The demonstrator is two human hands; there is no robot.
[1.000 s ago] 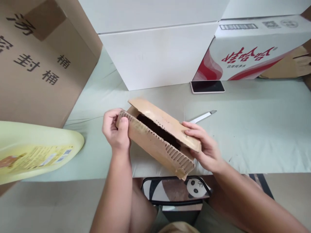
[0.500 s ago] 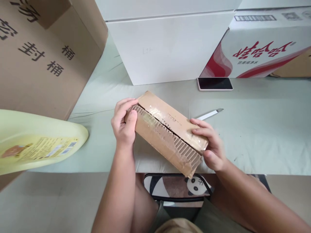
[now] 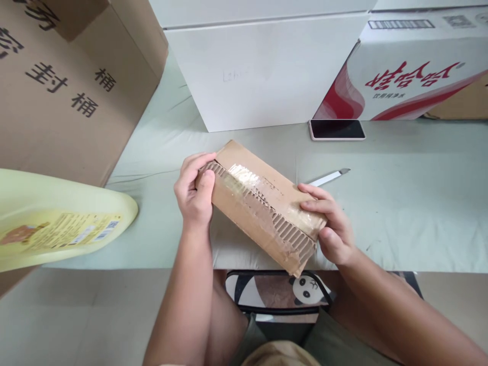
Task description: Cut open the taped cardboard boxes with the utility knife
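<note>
Between my two hands is a small brown cardboard box, tilted with its right end nearer to me. Clear tape shines on its top, and strips of bare corrugation show where the surface has torn along the seam. My left hand grips the far left end, thumb on top and fingers round the edge. At the other end my right hand is closed on the corner, with two fingers laid over the top. Just beyond my right fingers lies a white-handled tool with a pointed metal tip, partly hidden by that hand.
A phone lies before a white box and a red-and-white carton. A big brown carton and a yellow bottle stand left. The cloth-covered table ends above a panda-print item.
The dark gap along the box's seam has narrowed, and the tape's glare is brighter. Both hands keep their hold; the whole view has shifted slightly.
</note>
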